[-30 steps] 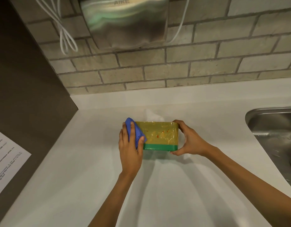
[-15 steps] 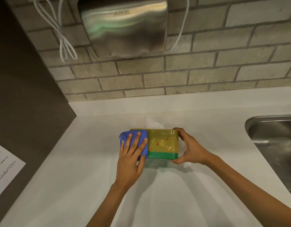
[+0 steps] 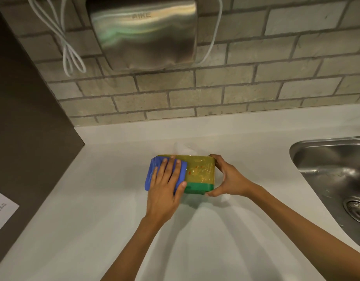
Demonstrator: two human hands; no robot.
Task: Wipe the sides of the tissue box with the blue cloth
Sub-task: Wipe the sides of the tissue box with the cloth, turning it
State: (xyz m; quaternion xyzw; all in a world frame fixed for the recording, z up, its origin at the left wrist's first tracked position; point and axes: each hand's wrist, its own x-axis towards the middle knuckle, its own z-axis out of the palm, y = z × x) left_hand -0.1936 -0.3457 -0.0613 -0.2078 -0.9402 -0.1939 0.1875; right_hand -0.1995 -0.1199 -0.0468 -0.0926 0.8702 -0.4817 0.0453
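A tissue box (image 3: 199, 172) with a yellow upper part and a green base band sits on the white counter (image 3: 94, 199), a white tissue poking up behind it. The blue cloth (image 3: 152, 175) covers the box's left end and part of its near side. My left hand (image 3: 165, 185) lies flat on the cloth with fingers spread, pressing it against the box. My right hand (image 3: 227, 177) clasps the box's right end, thumb at the base and fingers over the top corner.
A steel sink (image 3: 335, 175) with a drain is set into the counter at the right. A metal hand dryer (image 3: 144, 31) and white cables hang on the brick wall behind. A dark panel (image 3: 23, 118) with a paper sheet bounds the left.
My left hand went from gripping the cloth at the box's left corner to lying flat on it, and the cloth spread wider over the left end and near side. The view tilted up slightly.
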